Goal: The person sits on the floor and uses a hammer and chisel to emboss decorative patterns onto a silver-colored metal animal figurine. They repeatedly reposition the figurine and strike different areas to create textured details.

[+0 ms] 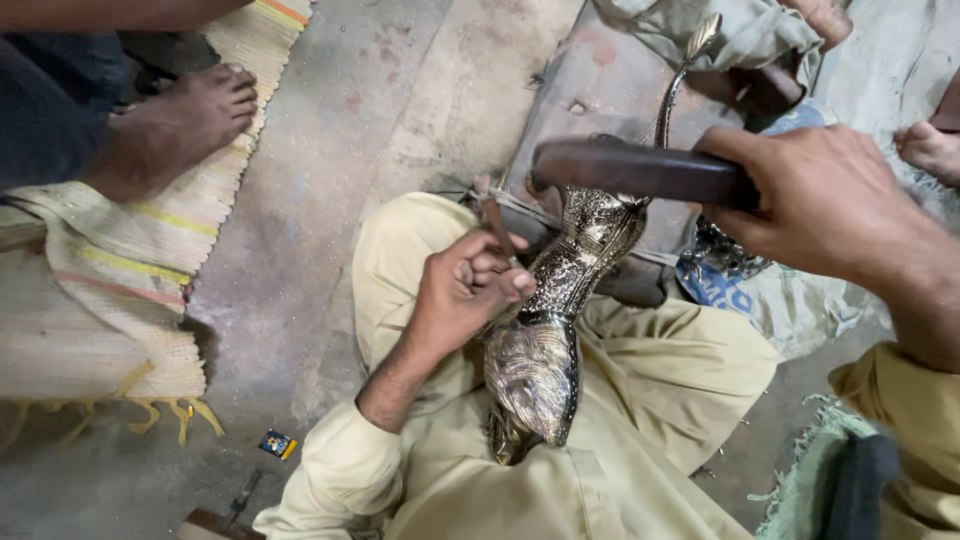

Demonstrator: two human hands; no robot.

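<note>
A shiny engraved metal vessel (560,300) with a long curved spout (672,90) lies across my lap, its round base toward me. My left hand (462,290) pinches a thin chisel-like punch (495,222) and holds its tip against the vessel's side. My right hand (825,205) grips a dark wooden mallet (630,170), raised level above the vessel and the punch. My khaki trousers (650,400) are under the vessel.
Another person's bare foot (175,125) rests on a striped woven mat (100,290) at the left. A concrete floor (360,130), a grey pad (600,85), crumpled cloth (730,35), a small coloured box (277,444) and another foot (930,148) at right surround me.
</note>
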